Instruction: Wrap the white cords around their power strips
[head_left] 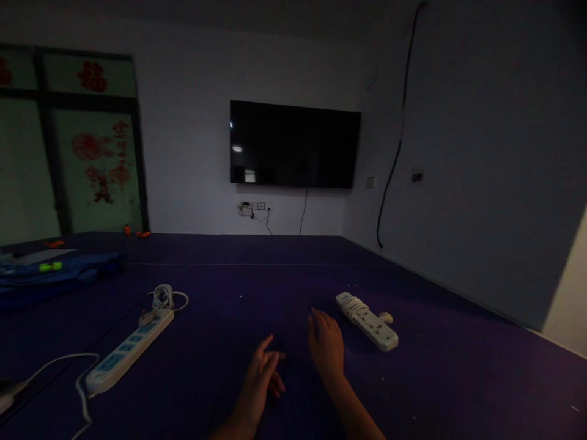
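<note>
My left hand [263,379] hovers over the dark purple surface [206,342], fingers apart and nothing in them. To its right my right hand [326,343] is held palm inward, its fingers loosely extended and also without anything visible in the grasp. Nearest to the right hand lies a white power strip [373,328] with its cord wound round one end and a plug beside it; a gap separates it from the hand. Farther to the left rests a longer white power strip [132,351] with blue socket panels and a coiled white cord [164,297] at its far end.
A blue cloth [87,267] with a bright green item [50,266] lies at the far left. Small orange things [143,234] sit near the back edge. A black television [293,146] hangs on the wall, and a black cable [398,153] runs down the right wall.
</note>
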Demonstrator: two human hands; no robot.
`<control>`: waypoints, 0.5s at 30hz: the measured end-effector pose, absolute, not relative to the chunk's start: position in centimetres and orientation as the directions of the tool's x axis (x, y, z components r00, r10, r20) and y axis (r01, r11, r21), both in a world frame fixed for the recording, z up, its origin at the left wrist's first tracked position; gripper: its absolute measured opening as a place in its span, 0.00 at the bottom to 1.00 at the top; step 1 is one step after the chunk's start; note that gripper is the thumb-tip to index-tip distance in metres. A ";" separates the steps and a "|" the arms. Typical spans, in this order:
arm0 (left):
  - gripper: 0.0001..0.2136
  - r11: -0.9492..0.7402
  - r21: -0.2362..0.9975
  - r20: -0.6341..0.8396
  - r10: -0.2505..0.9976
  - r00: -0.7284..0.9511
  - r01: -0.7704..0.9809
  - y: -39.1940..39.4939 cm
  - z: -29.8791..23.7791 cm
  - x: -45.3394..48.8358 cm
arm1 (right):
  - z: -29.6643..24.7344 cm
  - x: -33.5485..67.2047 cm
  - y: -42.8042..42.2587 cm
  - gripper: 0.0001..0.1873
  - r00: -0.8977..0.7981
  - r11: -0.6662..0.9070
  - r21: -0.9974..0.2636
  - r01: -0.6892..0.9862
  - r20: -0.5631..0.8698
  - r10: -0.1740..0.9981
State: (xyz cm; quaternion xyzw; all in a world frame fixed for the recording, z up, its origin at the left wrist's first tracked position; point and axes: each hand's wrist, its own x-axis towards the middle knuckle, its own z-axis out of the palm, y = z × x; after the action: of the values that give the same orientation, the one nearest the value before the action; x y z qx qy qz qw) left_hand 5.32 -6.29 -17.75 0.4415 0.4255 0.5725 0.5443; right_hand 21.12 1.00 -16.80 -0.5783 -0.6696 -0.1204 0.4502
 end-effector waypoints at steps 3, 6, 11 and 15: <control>0.35 -0.044 0.973 0.043 0.999 -0.012 -0.228 -6.4 -17.6 5.3 | -17.2 21.3 1.2 0.19 0.085 0.285 -0.367 0.885 0.731 0.677; 0.36 -0.042 0.976 0.042 0.999 -0.005 -0.214 -6.6 -17.5 5.4 | -17.5 21.0 1.3 0.18 0.042 0.310 -0.346 0.886 0.724 0.688; 0.36 -0.055 0.982 0.061 0.998 0.026 -0.181 -6.3 -17.8 5.5 | -17.6 20.8 1.5 0.17 0.011 0.322 -0.306 0.896 0.740 0.672; 0.33 -0.059 0.986 0.066 0.997 0.038 -0.154 -6.3 -18.2 5.4 | -16.6 22.6 1.7 0.18 0.082 0.220 -0.286 0.933 0.763 0.641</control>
State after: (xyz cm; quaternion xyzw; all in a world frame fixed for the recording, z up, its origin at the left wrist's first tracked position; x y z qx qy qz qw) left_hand 5.43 -6.32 -18.19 0.4862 0.4336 0.5415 0.5314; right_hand 22.55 1.65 -16.56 -0.6005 -0.6553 -0.1714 0.4249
